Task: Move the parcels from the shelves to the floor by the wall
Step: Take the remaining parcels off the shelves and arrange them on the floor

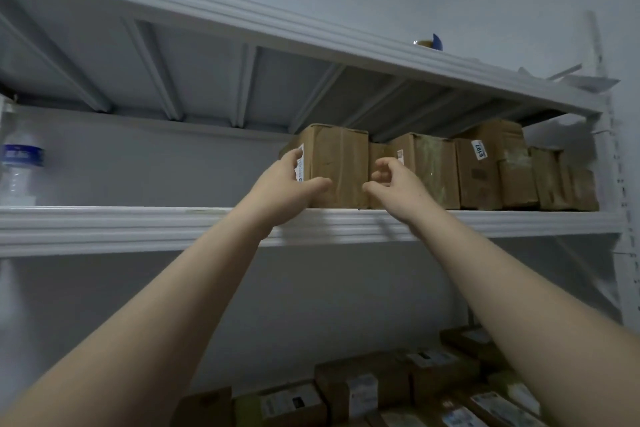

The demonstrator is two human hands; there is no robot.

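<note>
A row of brown cardboard parcels stands on the white middle shelf [138, 222], from its middle to the right post. The leftmost parcel [341, 166] is the nearest to me. My left hand [287, 180] lies against this parcel's left side, thumb across the lower front, fingers over a white label. My right hand [394, 180] hovers at the parcel's right front edge with fingers loosely curled and holds nothing. The neighbouring parcel [433, 170] stands partly behind that hand.
A plastic water bottle [20, 166] stands at the shelf's far left. Several labelled parcels [363, 388] lie on the lower shelf at the bottom right. On the top shelf [242, 28] sits a small blue and yellow object [431, 43]. The right post [620, 184] bounds the rack.
</note>
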